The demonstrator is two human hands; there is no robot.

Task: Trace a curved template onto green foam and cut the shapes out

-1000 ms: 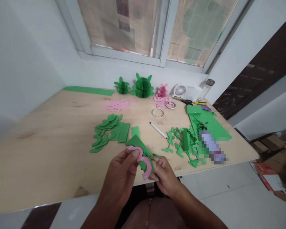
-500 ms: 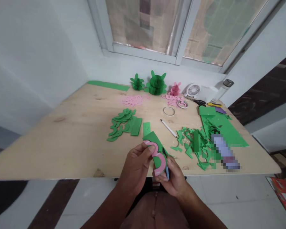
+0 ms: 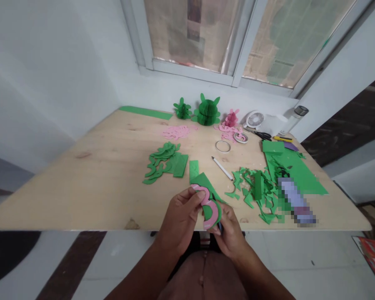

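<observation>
Near the front edge of the table, my left hand [image 3: 181, 214] pinches a pink curved paper cutout [image 3: 211, 205] together with green paper [image 3: 203, 179] behind it. The pink piece has two rounded lobes. My right hand [image 3: 231, 231] is closed around dark scissors [image 3: 220, 227], mostly hidden by the fingers and paper. Their blades meet the green paper along the right side of the pink outline. Just beyond my hands lies a small green paper strip [image 3: 193, 170].
Green cutouts [image 3: 165, 152] lie left of centre, green scraps [image 3: 270, 193] to the right, beside a blurred-out phone-like object [image 3: 295, 200]. A white pen [image 3: 222, 168] and tape ring [image 3: 223, 146] are ahead. Paper figures [image 3: 207, 111], a fan [image 3: 255, 120] and a bottle [image 3: 295, 118] line the back.
My right hand and the scissors have shifted slightly along the paper's edge, and the blue part at the handle is less visible. The whole view has moved a little.
</observation>
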